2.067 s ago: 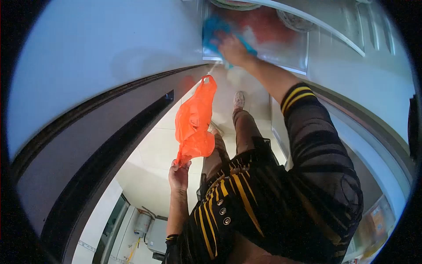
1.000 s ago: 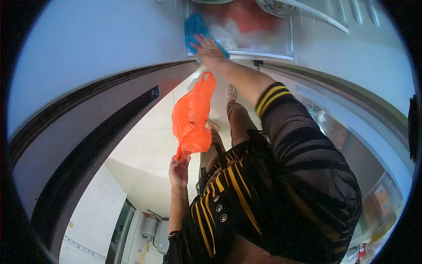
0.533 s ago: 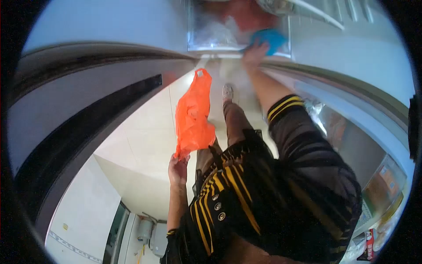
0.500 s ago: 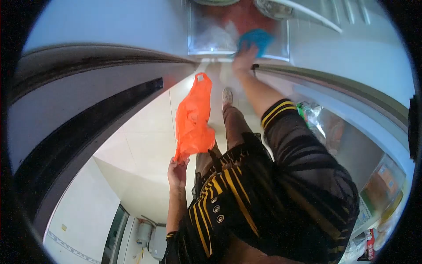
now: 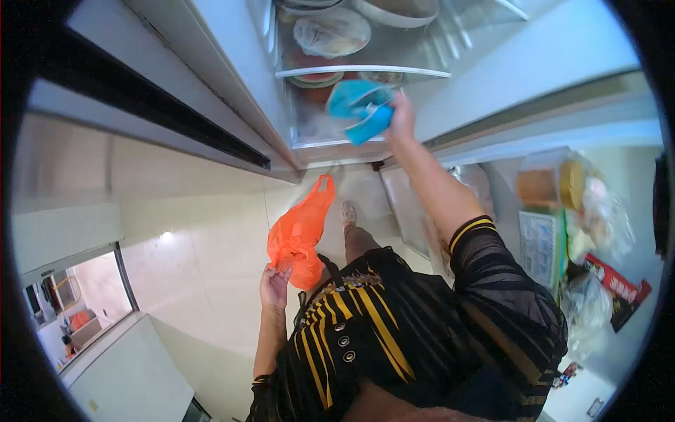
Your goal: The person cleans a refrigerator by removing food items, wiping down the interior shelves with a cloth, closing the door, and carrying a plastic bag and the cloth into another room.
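A crumpled blue cloth (image 5: 362,109) is held in my right hand (image 5: 401,119), in front of the open fridge and just below the edge of a shelf (image 5: 362,71). My left hand (image 5: 275,287) pinches the lower end of an orange plastic bag (image 5: 301,232), which stretches up and to the right over the floor. Under the shelf, partly behind the cloth, is a drawer or bottom compartment (image 5: 330,143) with a clear front edge. A plastic-wrapped dish (image 5: 332,32) and a white bowl (image 5: 398,13) stand on the shelf above.
The open fridge door at the right holds a clear container (image 5: 540,184), a white basket (image 5: 540,246), a red and black packet (image 5: 619,287) and plastic bags (image 5: 587,309). A dark-edged door (image 5: 211,105) stands at the left. Pale tiled floor (image 5: 204,260) lies below.
My right hand has lifted the blue cloth away from the bottom compartment, after moving it from left to right there. The view has shifted, showing more shelf and door. My left hand still holds the bag.
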Available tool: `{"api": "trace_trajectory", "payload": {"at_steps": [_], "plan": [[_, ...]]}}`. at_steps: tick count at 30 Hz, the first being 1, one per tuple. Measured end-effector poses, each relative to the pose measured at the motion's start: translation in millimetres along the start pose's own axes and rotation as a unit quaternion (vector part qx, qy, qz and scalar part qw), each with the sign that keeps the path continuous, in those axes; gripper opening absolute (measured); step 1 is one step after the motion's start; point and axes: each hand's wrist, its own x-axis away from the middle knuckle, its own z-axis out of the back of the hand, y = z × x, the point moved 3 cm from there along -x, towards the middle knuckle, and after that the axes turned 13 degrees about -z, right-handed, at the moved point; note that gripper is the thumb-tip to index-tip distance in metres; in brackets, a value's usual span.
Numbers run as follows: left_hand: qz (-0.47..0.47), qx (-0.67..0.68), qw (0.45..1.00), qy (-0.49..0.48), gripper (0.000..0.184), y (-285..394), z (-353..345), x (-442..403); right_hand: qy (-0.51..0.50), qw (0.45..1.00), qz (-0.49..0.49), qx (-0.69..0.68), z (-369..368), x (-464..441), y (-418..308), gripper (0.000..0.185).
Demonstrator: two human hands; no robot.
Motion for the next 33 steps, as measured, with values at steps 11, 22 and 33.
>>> {"api": "trace_trajectory", "payload": {"at_steps": [11,22,33], "plan": [[-0.049,-0.024,0.998,0.012,0.021,24.8,-15.5,5.0,0.226,0.522,0.193,0.8,-15.3,-108.1,-59.7,0.042],[-0.053,0.023,0.998,0.024,0.021,15.0,-20.0,3.7,0.284,0.497,0.28,0.771,31.9,-112.7,-106.3,0.036],[-0.041,0.034,0.998,-0.026,0.017,10.2,-21.5,-5.4,-0.03,0.7,0.155,0.696,-41.9,-24.6,-37.8,0.024]]}}
